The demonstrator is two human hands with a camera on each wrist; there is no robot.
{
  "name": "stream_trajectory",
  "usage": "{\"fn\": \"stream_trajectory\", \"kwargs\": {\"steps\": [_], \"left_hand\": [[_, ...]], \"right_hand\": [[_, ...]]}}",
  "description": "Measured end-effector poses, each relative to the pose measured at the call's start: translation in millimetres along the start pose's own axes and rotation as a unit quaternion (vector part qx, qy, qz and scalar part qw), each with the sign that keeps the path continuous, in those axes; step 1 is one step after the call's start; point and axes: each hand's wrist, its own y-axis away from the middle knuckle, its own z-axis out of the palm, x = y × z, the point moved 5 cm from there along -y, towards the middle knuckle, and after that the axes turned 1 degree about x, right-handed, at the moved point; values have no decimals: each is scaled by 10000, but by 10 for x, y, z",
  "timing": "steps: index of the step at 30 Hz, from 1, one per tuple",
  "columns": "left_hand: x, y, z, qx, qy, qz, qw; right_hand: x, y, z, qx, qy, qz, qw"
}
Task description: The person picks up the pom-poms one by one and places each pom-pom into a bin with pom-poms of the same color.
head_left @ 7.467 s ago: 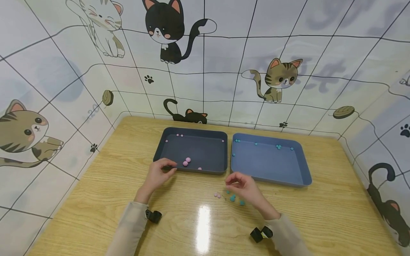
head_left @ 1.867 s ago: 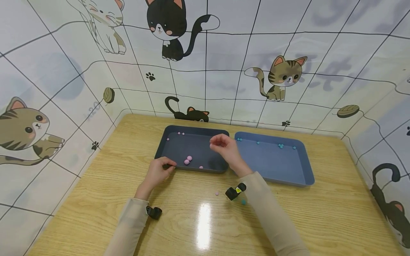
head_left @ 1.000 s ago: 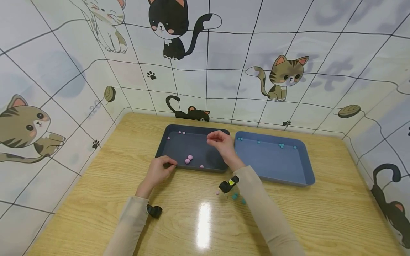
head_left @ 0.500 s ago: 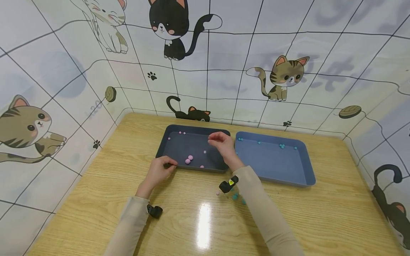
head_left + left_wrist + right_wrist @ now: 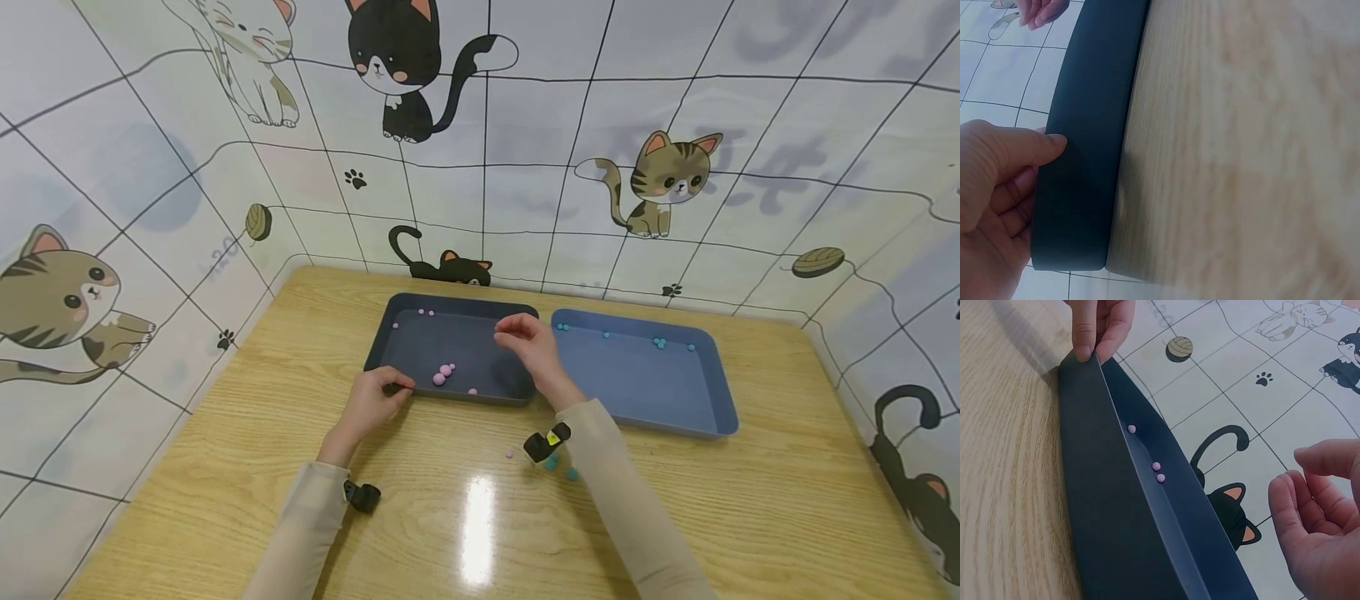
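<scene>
My left hand [image 5: 372, 400] pinches the near left rim of the dark grey tray [image 5: 465, 333], thumb outside, as the left wrist view shows. Over that tray's right part hovers my right hand [image 5: 531, 346], fingers bent and loose. In the right wrist view a gap shows between thumb and forefinger [image 5: 1291, 487], and I see nothing in it. Inside the dark tray lie two larger pink balls [image 5: 439, 379] with a small pink ball [image 5: 452, 367] beside them. More small pink balls [image 5: 426, 312] are near its back wall, and one [image 5: 472, 392] is by the front wall.
A blue tray [image 5: 645, 383] with several small teal balls [image 5: 660, 342] stands to the right of the dark one. On the wooden table [image 5: 420, 517], in front of the trays, lie a small pink ball [image 5: 509, 453] and teal balls [image 5: 572, 473], partly behind the right wrist camera.
A small pink ball has appeared in the dark tray below my right hand and rolled left against the larger ones. The right hand has shifted slightly right; the left still grips the rim.
</scene>
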Motion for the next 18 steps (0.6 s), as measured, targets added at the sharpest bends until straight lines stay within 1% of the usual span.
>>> {"fn": "stream_trajectory", "kwargs": {"steps": [6,11,14,18], "left_hand": [[-6,1,-3,62,-45,74,9999],[-19,6,-3,36,-34,55,10000],[-20,5,-3,26,-49,66,10000],[-13,0,-6,77,-72,177,9998]], "right_hand": [[-34,124,-28,-243,-64,-51,9997],[-57,252,-32,-446,-37,-126,9989],[-66,330,-41,-491,40,-240,9985],[-69,436,-52,-565,208,-343,9976]]}}
